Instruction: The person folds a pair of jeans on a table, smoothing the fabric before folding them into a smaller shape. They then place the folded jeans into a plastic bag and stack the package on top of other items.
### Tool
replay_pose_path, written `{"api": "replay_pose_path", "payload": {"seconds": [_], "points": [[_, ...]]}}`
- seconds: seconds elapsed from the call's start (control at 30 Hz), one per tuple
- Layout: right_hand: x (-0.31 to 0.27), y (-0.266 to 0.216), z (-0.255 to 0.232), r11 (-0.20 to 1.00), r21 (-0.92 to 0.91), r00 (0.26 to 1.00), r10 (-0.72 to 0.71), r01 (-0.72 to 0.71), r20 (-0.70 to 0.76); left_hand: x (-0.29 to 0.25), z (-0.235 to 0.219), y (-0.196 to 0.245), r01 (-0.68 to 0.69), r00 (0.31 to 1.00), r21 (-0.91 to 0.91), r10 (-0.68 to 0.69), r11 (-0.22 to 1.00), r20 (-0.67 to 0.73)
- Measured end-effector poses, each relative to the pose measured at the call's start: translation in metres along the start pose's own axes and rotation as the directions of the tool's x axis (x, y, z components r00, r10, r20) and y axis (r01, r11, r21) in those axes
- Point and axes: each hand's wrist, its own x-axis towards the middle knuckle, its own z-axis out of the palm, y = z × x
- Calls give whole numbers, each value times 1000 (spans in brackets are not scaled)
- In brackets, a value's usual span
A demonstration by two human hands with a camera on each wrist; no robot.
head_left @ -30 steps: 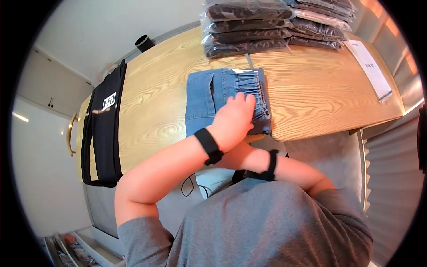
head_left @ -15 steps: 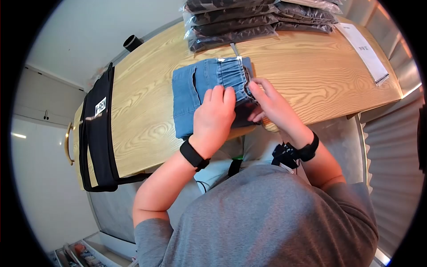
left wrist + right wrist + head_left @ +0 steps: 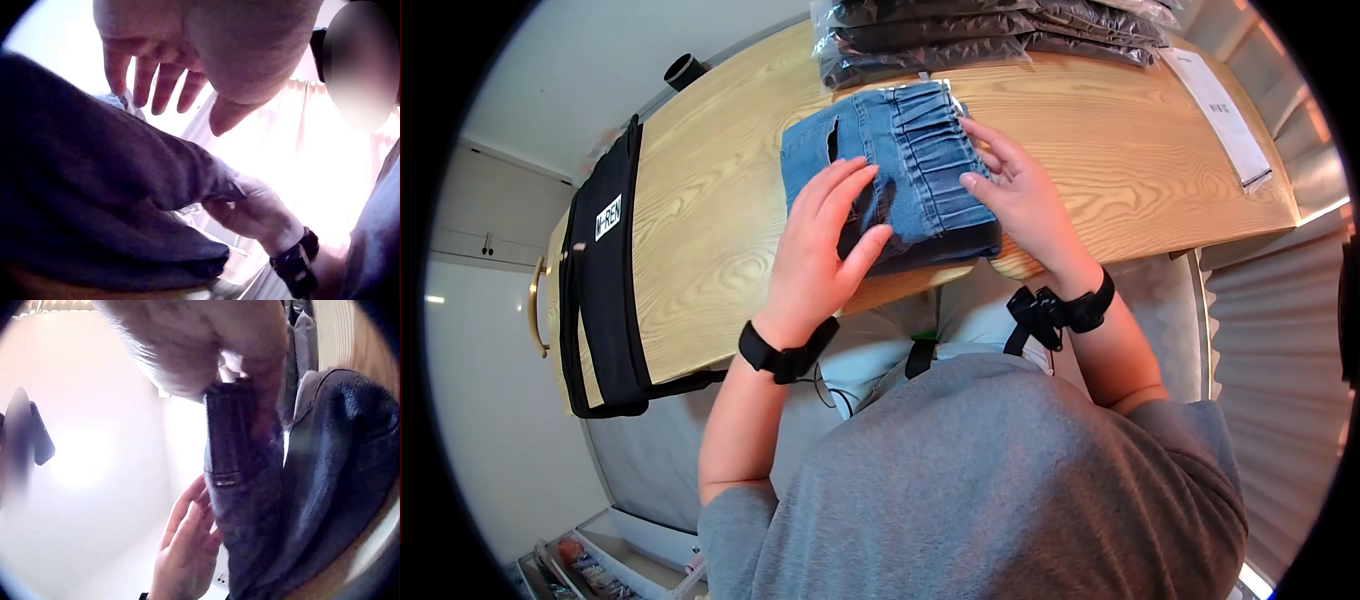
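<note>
Now the left hand lies flat with straight fingers on folded blue jeans on the worktop. Right hand, fingers extended, presses the jeans' side edge, gripping nothing.

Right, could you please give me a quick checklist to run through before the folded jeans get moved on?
1. Left hand flat on the folded jeans, fingers straight: ok.
2. Right hand at the jeans' right edge, by the gathered waistband: ok; a firm pinch: cannot tell.
3. Jeans fully on the table: not ok, the near edge overhangs the table's edge.
4. Jeans apart from the stack of bagged garments: cannot tell, the far edge lies very close.
5. Black apron apart from the jeans: ok.
6. Paper sheet apart from the jeans: ok.
</note>
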Motion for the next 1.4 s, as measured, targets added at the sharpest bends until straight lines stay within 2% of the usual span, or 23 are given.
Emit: {"api": "replay_pose_path", "payload": {"seconds": [0.03,0.1,0.13,0.17,0.27,0.3,0.33,0.37,0.4,0.43,0.47,0.5,0.53,0.57,0.67,0.7,0.77,0.87,1.03,1.1,1.23,1.3,1.4], "points": [[1,2,-4,1000,-1,1000,2,-2,1,-2,1,0,3,1000,-1,-3,1000,-1],[0,8,-20,979,-168,993,117,-114,5,-6,5,-1,-56,969,180,10,982,246],[0,8,-24,927,-245,959,276,-283,-63,-12,14,-2,-36,935,245,-54,969,349],[0,9,-24,926,-248,959,278,-284,-62,-17,25,-4,-72,946,324,-39,943,323],[-5,7,-18,895,-320,948,267,-310,-173,-19,32,-4,-54,935,370,-83,928,344],[-7,-1,-9,717,-693,986,-55,-72,-160,-19,33,-4,-58,935,394,-88,917,343],[-9,-8,0,350,-929,942,-337,118,-8,-20,33,-4,-60,935,420,-96,906,341],[-10,-16,6,351,-929,943,-333,121,-3,-20,31,-4,-53,935,420,-102,906,338],[-11,-24,12,241,-914,924,-286,326,254,-19,27,-3,-54,935,374,-85,926,345],[-12,-27,16,145,-839,845,-211,524,491,-19,23,-3,-54,933,328,-69,943,352],[-10,-20,14,146,-840,851,-141,523,505,-19,17,-7,-47,933,330,-77,943,353],[-7,-12,10,154,-837,850,-138,525,508,-19,8,-13,28,937,90,-57,996,344],[-4,-6,5,137,-834,844,-115,535,523,-21,0,-21,97,944,-156,-41,983,328],[0,-2,1,118,-828,836,-94,548,540,-27,-5,-30,159,958,-298,-74,941,278],[5,-3,1,52,-802,803,-98,594,588,-40,-18,-42,183,954,-296,-97,937,284],[6,-5,2,2,-787,783,-97,617,614,-43,-18,-40,173,952,-240,-99,955,289],[8,-4,3,-8,-772,765,-132,635,630,-45,-13,-35,160,951,-184,-101,970,291],[13,-6,8,-37,-746,727,-192,665,659,-43,0,-26,64,975,119,-88,991,206],[15,-16,15,-124,-718,674,-265,685,689,-42,20,-27,95,987,212,-119,973,107],[14,-19,15,-199,-686,626,-289,700,724,-41,25,-25,116,988,260,-138,958,69],[1,-15,7,-172,-711,669,-248,681,701,-40,30,-21,118,991,248,-129,962,26],[-7,-1,0,-71,-783,755,-222,618,617,-40,33,-23,93,995,267,-101,959,17],[-12,5,-4,-24,-811,791,-208,584,576,-39,29,-28,97,992,195,-110,976,57]]}}
